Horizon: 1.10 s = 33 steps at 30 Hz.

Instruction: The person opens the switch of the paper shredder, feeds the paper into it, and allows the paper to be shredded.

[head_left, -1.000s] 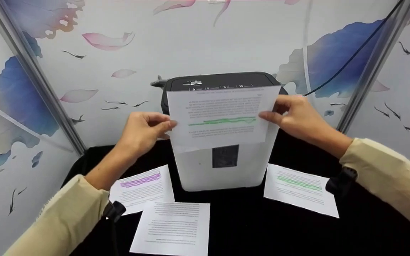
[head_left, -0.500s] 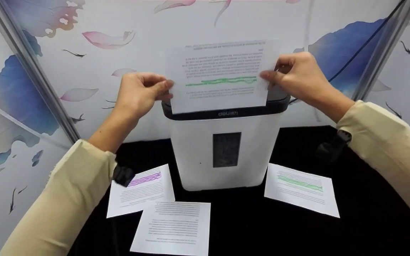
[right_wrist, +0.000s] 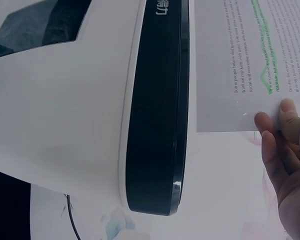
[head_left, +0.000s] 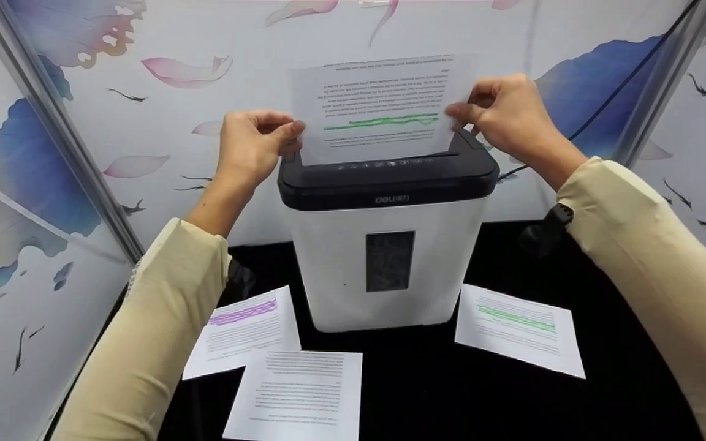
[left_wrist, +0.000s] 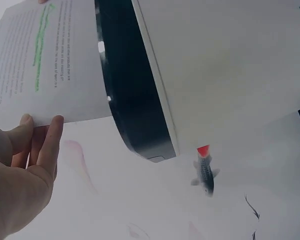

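A printed sheet of paper (head_left: 383,92) with a green highlighted band stands upright above the black top of a white paper shredder (head_left: 334,263). My left hand (head_left: 252,147) pinches its left edge between thumb and fingers. At the opposite edge, my right hand (head_left: 506,116) pinches it likewise. The lower edge is at the shredder's top; I cannot tell whether it is inside the slot. In the left wrist view the sheet (left_wrist: 65,65) passes behind the black lid (left_wrist: 135,80). The right wrist view shows the fingers gripping the sheet (right_wrist: 225,110) near its side edge.
On the black cloth (head_left: 439,398) lie a purple-marked sheet (head_left: 242,340), an unmarked printed sheet (head_left: 298,395) partly over it, and a green-marked sheet (head_left: 518,331) to the right. A patterned wall panel (head_left: 390,37) stands behind; a black cable (head_left: 610,92) crosses it.
Both hands raised the sheet from in front of the shredder to above its top, then moved it slightly back over the lid. The loose sheets stayed put.
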Available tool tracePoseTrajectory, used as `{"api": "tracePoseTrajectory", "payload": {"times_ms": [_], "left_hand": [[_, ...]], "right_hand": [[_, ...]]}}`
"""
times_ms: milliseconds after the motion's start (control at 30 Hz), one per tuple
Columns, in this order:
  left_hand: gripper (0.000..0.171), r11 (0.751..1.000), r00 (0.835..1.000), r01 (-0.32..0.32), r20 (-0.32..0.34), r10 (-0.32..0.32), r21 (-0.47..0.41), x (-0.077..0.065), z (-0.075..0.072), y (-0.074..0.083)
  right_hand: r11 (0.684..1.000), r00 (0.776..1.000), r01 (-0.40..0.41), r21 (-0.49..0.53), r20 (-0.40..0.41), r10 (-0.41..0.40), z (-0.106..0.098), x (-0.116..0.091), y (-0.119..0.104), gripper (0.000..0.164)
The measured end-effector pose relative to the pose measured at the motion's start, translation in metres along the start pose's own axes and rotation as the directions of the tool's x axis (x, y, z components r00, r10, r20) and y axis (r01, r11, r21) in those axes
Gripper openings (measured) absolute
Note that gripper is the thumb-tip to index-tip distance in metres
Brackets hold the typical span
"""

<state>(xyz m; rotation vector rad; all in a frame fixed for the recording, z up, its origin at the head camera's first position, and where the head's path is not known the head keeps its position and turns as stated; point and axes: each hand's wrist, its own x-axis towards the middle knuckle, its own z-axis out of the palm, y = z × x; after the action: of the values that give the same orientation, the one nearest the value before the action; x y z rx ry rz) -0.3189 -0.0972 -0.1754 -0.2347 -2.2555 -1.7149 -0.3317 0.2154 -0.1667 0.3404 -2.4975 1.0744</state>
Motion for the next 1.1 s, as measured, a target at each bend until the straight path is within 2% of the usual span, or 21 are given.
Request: {"api": "tracePoseTrajectory", "payload": {"times_ms": [300, 667, 833, 967, 1100], "left_hand": [[0.023, 0.994, 0.999, 0.044, -0.018, -0.046, -0.099, 0.008, 0.005, -0.007], [0.024, 0.998, 0.998, 0.058, -0.030, -0.059, -0.022, 0.015, 0.012, -0.021], [0.024, 0.991, 0.997, 0.060, -0.047, -0.055, 0.120, 0.017, 0.015, -0.031], [0.022, 0.968, 0.996, 0.066, -0.070, -0.050, 0.243, 0.017, 0.017, -0.036], [0.025, 0.956, 0.996, 0.047, -0.087, -0.023, 0.290, 0.017, 0.018, -0.033]], "right_hand": [[0.995, 0.999, -0.048, -0.083, 0.012, 0.049, 0.004, 0.006, 0.001, 0.026], [0.989, 0.994, -0.085, -0.125, 0.062, 0.093, 0.010, 0.007, 0.006, 0.026], [0.986, 0.989, -0.098, -0.136, 0.101, 0.112, 0.015, 0.006, 0.012, 0.025], [0.982, 0.985, -0.114, -0.151, 0.115, 0.132, 0.020, 0.006, 0.014, 0.025], [0.982, 0.985, -0.116, -0.149, 0.109, 0.133, 0.023, 0.006, 0.016, 0.025]]}}
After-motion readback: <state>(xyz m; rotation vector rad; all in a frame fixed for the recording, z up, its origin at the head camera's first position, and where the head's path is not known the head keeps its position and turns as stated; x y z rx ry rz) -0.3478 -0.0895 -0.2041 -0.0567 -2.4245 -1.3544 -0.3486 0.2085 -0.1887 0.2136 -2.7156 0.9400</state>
